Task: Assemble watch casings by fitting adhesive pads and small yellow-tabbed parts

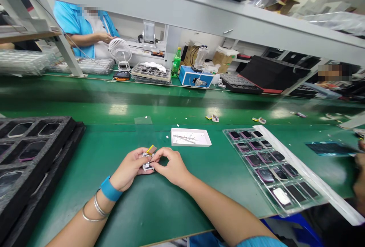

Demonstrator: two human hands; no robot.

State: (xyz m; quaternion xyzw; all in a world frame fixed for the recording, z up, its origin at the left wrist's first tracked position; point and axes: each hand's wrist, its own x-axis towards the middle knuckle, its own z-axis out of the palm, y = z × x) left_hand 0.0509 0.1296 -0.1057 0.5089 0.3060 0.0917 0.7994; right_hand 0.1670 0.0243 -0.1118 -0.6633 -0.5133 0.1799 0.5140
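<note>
Between my two hands is a small white electronic device [148,166], its dark inside showing, with a yellow-edged battery [151,149] sticking up from it. My left hand [131,167] grips the device from the left, thumb across its top. The fingertips of my right hand [170,165] are pinched together at the device's right side; whatever they pinch is too small or hidden to make out. Just beyond my hands stands a shallow white box [205,139] with tweezers [184,138] and tiny dark parts in it.
On the right lies a clear tray [248,171] of watch-like units beside a white strip [308,174]. Black foam trays [61,152] stand at the left. Farther back are two opened devices [215,118], a blue machine [195,76], a green bottle [176,62] and a fan [120,49]. Co-workers sit across and at the right.
</note>
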